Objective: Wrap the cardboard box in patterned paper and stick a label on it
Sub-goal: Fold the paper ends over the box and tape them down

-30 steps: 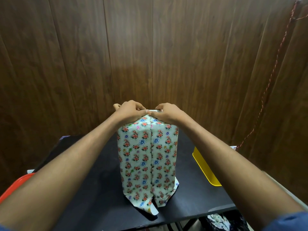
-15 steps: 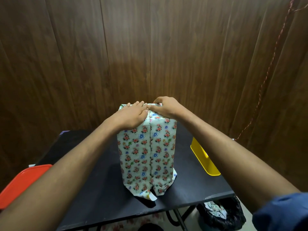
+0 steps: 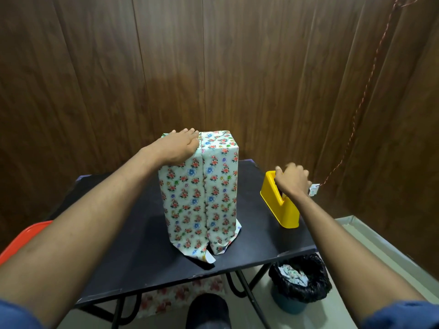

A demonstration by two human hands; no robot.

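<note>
**Anna:** Head view shows the tall cardboard box wrapped in white floral-patterned paper (image 3: 199, 193) standing upright in the middle of the small black folding table (image 3: 142, 252). The left hand (image 3: 177, 148) lies flat on its top left corner, fingers straight, pressing the folded paper down.

**Ben:** And the right hand (image 3: 293, 180) is over at the yellow plastic tape dispenser (image 3: 280, 205) near the table's right edge, well apart from the box. Fingers are curled at the dispenser's top, but it's blurred, so I cannot tell whether they pinch tape or just grasp the body.

**Anna:** My read: the top fold needs taping. To do it well, keep that left palm firm so the flap doesn't spring open, and pull the strip in one clean motion against the cutter.

**Ben:** Agreed. The dispenser looks light, so a sharp tug could drag it off the edge; pulling downward toward the blade would be safer.

**Anna:** Watch the bottom too: loose paper flaps (image 3: 206, 252) splay out on the table, unfolded. That end looks unfinished.

**Ben:** No label visible on the faces we see, so I'd say that step isn't done. A black-lined waste bin (image 3: 299, 283) with paper scraps sits on the floor to the right.
</note>
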